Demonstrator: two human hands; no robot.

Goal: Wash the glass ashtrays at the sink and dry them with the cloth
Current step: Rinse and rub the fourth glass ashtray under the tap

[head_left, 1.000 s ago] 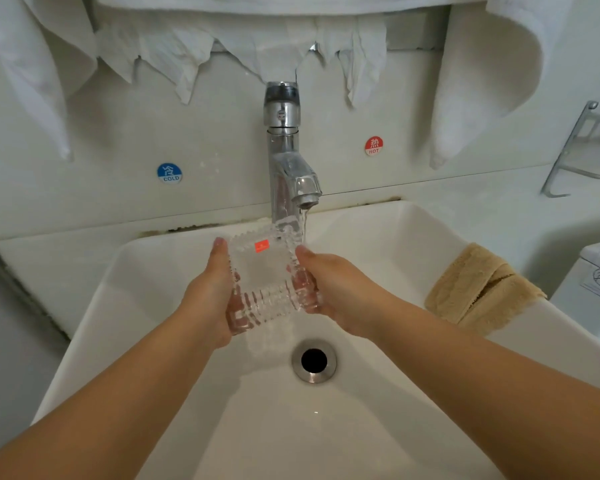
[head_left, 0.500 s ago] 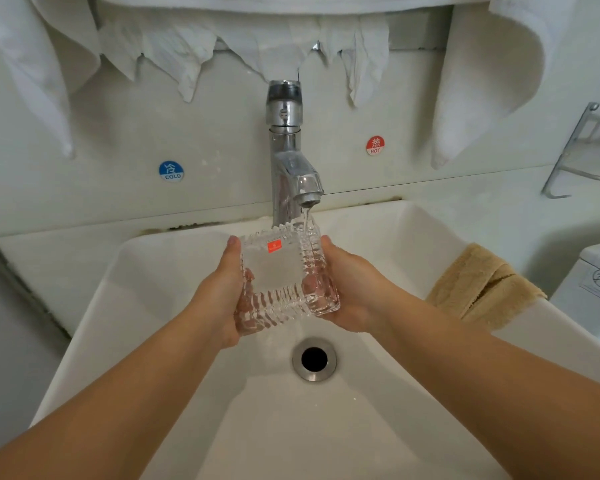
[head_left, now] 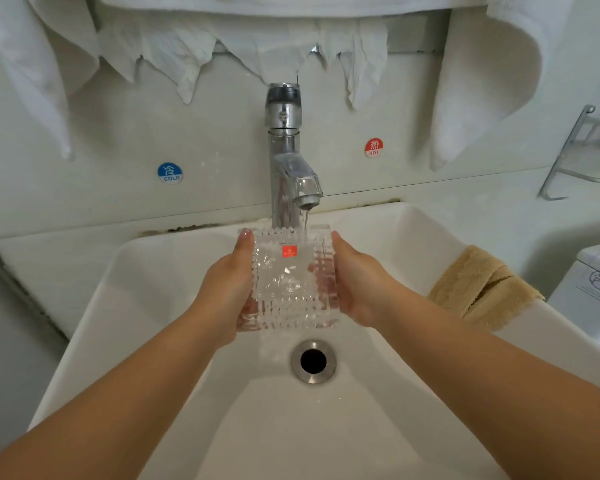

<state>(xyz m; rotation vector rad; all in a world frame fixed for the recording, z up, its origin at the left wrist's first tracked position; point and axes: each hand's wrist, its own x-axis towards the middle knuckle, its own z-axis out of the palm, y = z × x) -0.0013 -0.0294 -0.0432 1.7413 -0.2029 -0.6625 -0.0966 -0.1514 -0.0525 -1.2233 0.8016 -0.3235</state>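
I hold the glass ashtray (head_left: 291,278) between both hands over the sink (head_left: 413,230), directly in front of my wrists and above the drain (head_left: 313,361). The left hand (head_left: 227,289) grips the ashtray's left side, thumb extended along the upper edge; the right hand (head_left: 355,282) grips the right side in mirror fashion. In both cases the fingers wrap beneath the glass and show only as blurred shapes through it, so I cannot tell how far they curl. The ashtray is roughly square, so no long axis governs; the governing relation is that the water stream (head_left: 305,220) from the faucet (head_left: 290,174) strikes the far right portion of the ashtray, just beside the right hand's thumb tip. I judge the rinse covers that corner first, and the piece needs tilting or shifting to the right to bring the left portion under the flow. Both hands are equally near the glass. The tan cloth (head_left: 482,289) lies on the sink rim to the right of the right hand, well apart, so the right hand is nearer for drying. A red label (head_left: 289,251) sits on the ashtray; its text is unreadable. No other ashtrays are in view.
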